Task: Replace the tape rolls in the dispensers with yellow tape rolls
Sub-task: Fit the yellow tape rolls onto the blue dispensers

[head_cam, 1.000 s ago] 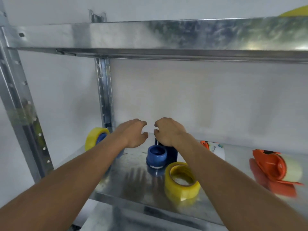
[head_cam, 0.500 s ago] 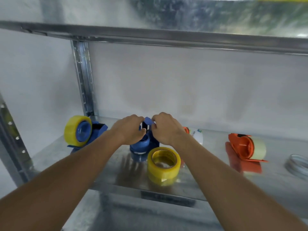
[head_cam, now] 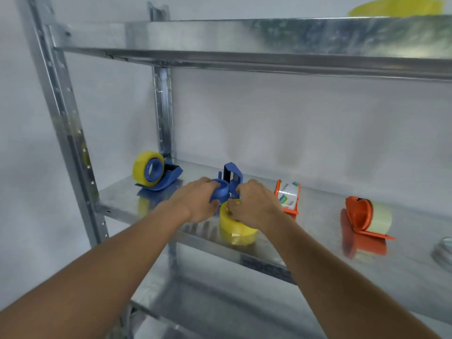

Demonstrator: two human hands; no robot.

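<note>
An empty blue tape dispenser stands in the middle of the metal shelf. My left hand grips its blue hub from the left. My right hand pinches the dispenser's right side, just above a loose yellow tape roll lying flat on the shelf. At the far left sits another blue dispenser loaded with a yellow roll. An orange dispenser holds a clear printed roll. Further right, an orange dispenser carries a pale roll.
A steel upright stands at the left and an upper shelf hangs overhead with a yellow object on it. A clear roll lies at the right edge. A lower shelf sits beneath.
Both hands closed in on the middle blue dispenser and took hold of it. The view tilted up and shifted, so the shelf items sit further right in the frame.
</note>
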